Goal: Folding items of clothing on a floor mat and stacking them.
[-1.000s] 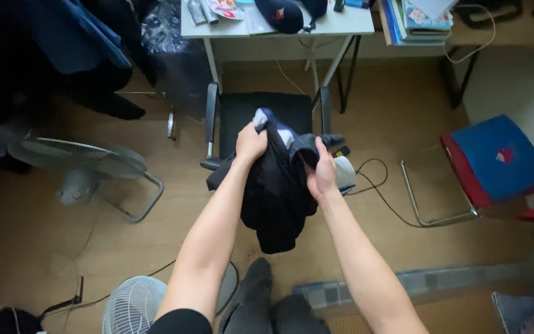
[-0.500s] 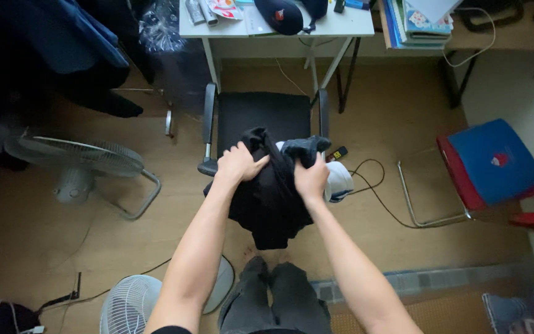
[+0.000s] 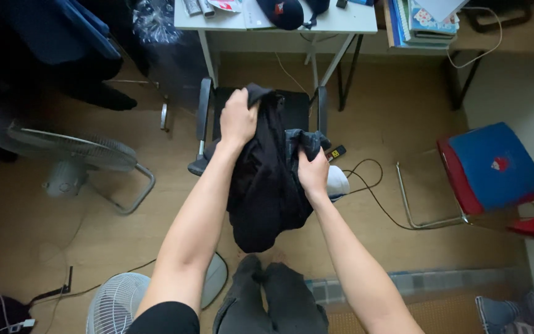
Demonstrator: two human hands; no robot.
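Dark clothing [image 3: 266,185] hangs bunched between both hands above a black chair [image 3: 261,111] in the head view. The left hand [image 3: 238,117] is clenched on a fold at the top of the bundle, raised higher than the right hand [image 3: 312,173], which grips the fabric lower on its side. A white table [image 3: 267,21] stands beyond the chair, a floor fan [image 3: 63,154] sits to the left, and a red and blue chair [image 3: 492,164] to the right.

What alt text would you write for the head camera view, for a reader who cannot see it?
Seen from above, a person's left hand and right hand grip a dark garment over a black chair. Two fans stand on the wooden floor to the left.
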